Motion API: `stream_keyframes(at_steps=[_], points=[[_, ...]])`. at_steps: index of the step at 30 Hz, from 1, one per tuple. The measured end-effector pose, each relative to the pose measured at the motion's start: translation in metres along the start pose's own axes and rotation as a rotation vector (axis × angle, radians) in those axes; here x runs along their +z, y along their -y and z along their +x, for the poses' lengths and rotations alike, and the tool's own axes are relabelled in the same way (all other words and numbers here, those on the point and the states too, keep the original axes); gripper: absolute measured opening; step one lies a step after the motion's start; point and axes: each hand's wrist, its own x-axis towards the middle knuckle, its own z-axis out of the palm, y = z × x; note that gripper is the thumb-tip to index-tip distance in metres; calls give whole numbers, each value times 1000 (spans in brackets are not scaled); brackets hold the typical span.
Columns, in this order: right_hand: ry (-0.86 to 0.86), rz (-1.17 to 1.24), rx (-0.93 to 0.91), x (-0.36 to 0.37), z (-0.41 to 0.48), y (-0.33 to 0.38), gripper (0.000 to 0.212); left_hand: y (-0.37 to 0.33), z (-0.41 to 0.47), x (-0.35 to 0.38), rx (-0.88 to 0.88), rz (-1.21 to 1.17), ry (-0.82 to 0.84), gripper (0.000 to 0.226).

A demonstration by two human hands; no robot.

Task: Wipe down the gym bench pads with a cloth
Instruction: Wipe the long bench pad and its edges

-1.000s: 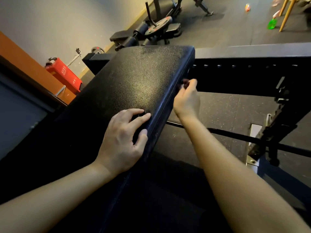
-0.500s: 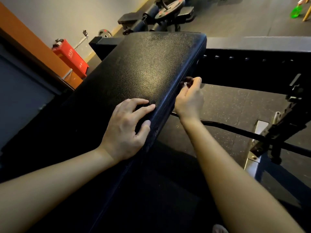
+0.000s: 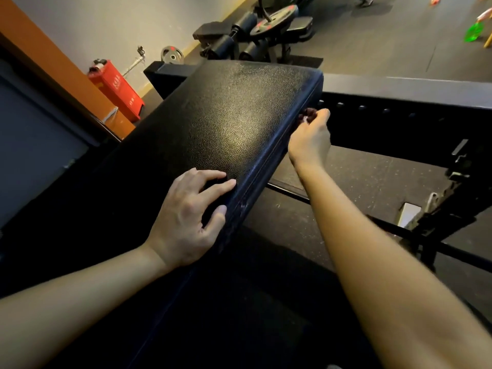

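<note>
Head view: bracing bench pad (image 3: 226,123) with left hand (image 3: 186,219), fingers spread; pinching dark cloth (image 3: 308,113) in right hand (image 3: 310,139) against pad's right edge, nearer its far end.

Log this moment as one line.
step: pad side wipe | left hand: rests on black textured bench pad top, near edge | right hand: pinches small dark wad, apparently cloth, at pad's side edge

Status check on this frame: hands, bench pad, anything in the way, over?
Left hand rests on bench pad top, near its right edge. Right hand pinches a dark wad, likely the cloth, against the pad's side. Nothing seen blocking the pad.
</note>
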Motion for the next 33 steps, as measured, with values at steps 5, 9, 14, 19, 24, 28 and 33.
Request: stream_keyframes(at_steps=[5,9,14,19,24,28,33], points=[[219,293,-177,-8,-155,-7,13,3,1,1,2,15,7,47],[825,314,-261,-57,-222,-18,15,2,0,-4,-11,-13,40,47],[711,540,117,-101,-195,-19,15,-10,2,-16,-68,-4,95,51],[644,636,443,-120,-191,-6,21,-50,-19,-30,-106,-100,-12,43],[594,723,656,-122,-200,15,29,-82,-49,-29,-186,-281,158,62],[642,781,696,-132,-200,27,44,-86,-61,-34,-352,-578,55,56],[704,836,640,-149,-203,35,48,-94,-66,-33,-427,-643,-8,16]])
